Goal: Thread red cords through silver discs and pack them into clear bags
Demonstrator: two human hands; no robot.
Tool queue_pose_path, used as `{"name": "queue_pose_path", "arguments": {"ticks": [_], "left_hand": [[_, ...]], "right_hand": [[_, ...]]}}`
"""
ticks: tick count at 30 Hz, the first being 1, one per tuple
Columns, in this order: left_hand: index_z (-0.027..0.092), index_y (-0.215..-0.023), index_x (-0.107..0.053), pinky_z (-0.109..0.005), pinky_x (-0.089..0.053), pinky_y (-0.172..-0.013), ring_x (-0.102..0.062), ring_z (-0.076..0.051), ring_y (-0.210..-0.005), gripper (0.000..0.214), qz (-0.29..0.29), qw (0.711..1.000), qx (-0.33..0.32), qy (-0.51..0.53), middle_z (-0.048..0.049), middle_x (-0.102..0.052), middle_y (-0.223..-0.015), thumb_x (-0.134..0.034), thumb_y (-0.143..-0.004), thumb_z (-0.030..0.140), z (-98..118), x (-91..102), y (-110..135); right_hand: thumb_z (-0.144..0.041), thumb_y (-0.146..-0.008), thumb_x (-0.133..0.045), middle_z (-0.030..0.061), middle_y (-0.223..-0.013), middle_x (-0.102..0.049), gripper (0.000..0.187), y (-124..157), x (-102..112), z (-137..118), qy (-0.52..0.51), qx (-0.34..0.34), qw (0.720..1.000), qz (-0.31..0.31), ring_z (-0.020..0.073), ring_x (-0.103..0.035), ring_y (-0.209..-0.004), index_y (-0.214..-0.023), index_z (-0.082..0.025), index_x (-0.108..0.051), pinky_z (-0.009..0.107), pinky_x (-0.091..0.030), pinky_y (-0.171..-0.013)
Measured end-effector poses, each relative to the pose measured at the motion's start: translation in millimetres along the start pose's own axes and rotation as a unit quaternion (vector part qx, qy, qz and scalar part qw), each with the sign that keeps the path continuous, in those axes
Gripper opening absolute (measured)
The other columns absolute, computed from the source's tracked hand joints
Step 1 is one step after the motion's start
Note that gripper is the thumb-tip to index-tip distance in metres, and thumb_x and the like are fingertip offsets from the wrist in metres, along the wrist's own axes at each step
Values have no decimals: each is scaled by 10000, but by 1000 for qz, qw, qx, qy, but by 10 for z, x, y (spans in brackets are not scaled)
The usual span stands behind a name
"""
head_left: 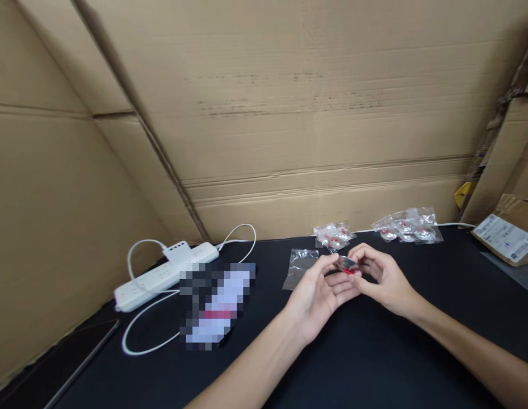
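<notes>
Both hands meet over the black table (353, 363) around a small round silvery disc with a red cord (347, 263). My left hand (317, 295) pinches its left edge with the thumb, the other fingers curled beneath it. On the other side, my right hand (385, 278) grips the disc and its red cord between thumb and fingers. Fingers hide part of the disc, so its exact kind is unclear. Just left of my left hand lies a flat clear plastic bag (301, 267). Behind the hands sits a clear bag of similar silvery and red pieces (333, 234).
Further right are more bagged silvery and red pieces (406, 226). A white power strip (162, 279) with a plugged-in charger and looping cables lies left, near a pixelated object (221, 304). Cardboard walls (310, 125) enclose the table. A labelled brown package (508, 238) stands far right.
</notes>
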State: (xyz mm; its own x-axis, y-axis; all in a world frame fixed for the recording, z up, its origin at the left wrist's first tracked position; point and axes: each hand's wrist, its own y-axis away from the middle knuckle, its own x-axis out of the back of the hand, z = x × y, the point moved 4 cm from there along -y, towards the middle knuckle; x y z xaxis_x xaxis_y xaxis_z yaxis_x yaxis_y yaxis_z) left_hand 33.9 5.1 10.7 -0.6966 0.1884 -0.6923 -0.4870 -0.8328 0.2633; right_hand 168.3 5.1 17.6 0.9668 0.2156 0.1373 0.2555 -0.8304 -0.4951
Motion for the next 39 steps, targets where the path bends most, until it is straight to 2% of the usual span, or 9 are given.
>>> {"name": "queue_pose_path", "arguments": {"ticks": [5, 10, 19, 27, 32, 39], "left_hand": [[83, -903, -640, -410, -513, -929, -695, -231, -814, 198, 3, 1000, -9, 0, -163, -702, -864, -598, -864, 272, 28, -5, 4], [82, -890, -643, -414, -508, -942, -701, -232, -811, 187, 15, 1000, -7, -4, -166, -707, -861, -603, -863, 263, 25, 11, 5], [110, -889, -614, -415, -530, -901, -714, -244, -782, 149, 34, 999, -7, -18, -157, -708, -805, -630, -840, 249, 40, 47, -7], [92, -843, -658, -403, -552, -859, -698, -216, -711, 147, 51, 996, -20, -74, -153, -716, -784, -661, -818, 237, 16, 46, 9], [93, -807, -647, -408, -550, -862, -706, -236, -749, 196, 62, 994, -20, -84, -187, -717, -815, -664, -820, 287, 35, 54, 7], [107, -787, -618, -394, -553, -853, -707, -225, -728, 247, 81, 994, 18, -69, -166, -706, -786, -644, -827, 350, 48, 80, 1]], "right_hand": [[-191, -806, -663, 28, -915, -531, 127, -5, 9, 22, -5, -13, 1000, -5, 168, -569, -866, -863, -195, -550, 304, -502, -777], [-217, -847, -637, 32, -917, -550, 93, 8, 19, 10, 57, 0, 998, -1, 168, -577, -839, -905, -196, -568, 304, -510, -756], [-231, -911, -553, 46, -907, -574, 55, 2, 35, -100, 156, 30, 987, -30, 174, -579, -797, -937, -198, -589, 316, -515, -717], [-102, -816, -566, 13, -816, -530, 126, 48, 38, -89, 254, 75, 964, -38, 152, -532, -691, -876, -208, -533, 286, -478, -633], [-135, -862, -533, 25, -834, -545, 74, 44, 16, -60, 262, 68, 962, -40, 157, -541, -709, -886, -205, -540, 286, -474, -644], [-180, -898, -517, 11, -785, -557, 57, 35, -9, 5, 194, 24, 981, -14, 146, -537, -686, -860, -195, -556, 271, -461, -630]]}}
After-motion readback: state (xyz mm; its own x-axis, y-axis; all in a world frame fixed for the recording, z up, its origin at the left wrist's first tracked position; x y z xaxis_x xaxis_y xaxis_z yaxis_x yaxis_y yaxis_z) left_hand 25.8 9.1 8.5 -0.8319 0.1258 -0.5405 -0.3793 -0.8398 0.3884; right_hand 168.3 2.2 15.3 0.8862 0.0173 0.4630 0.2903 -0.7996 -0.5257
